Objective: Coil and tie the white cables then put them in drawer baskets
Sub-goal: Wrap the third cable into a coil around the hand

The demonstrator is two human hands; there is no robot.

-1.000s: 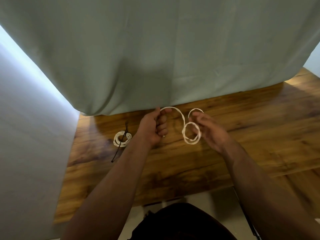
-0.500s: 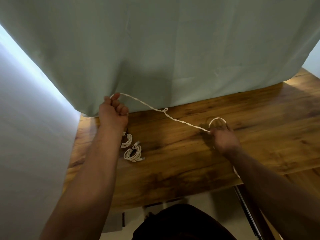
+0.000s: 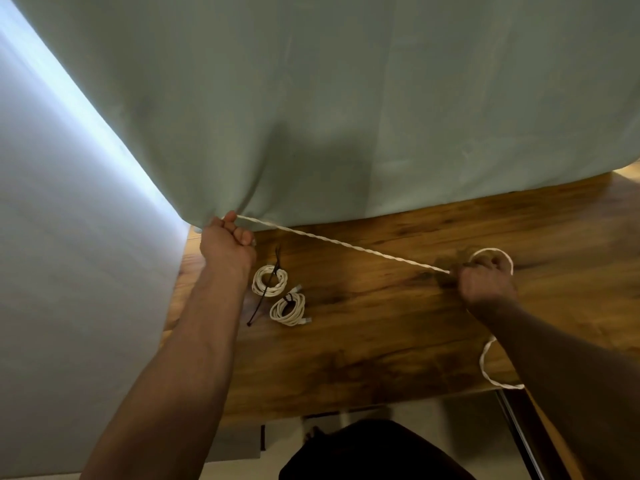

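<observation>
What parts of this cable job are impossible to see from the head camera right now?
- Drawer baskets: none in the head view; the dark frame at the lower right is cut off by the edge.
- White cable: its ends are hidden inside the left hand and right hand; a loop vanishes behind the right forearm.
- Far tabletop: covered by the green cloth.
- Two coiled cables: plug types too small to tell.

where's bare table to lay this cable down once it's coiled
Bare wood lies between the two tied coils and the right hand, under the taut cable, and along the near table edge. It is crowded near the left hand, by the coils.
</observation>
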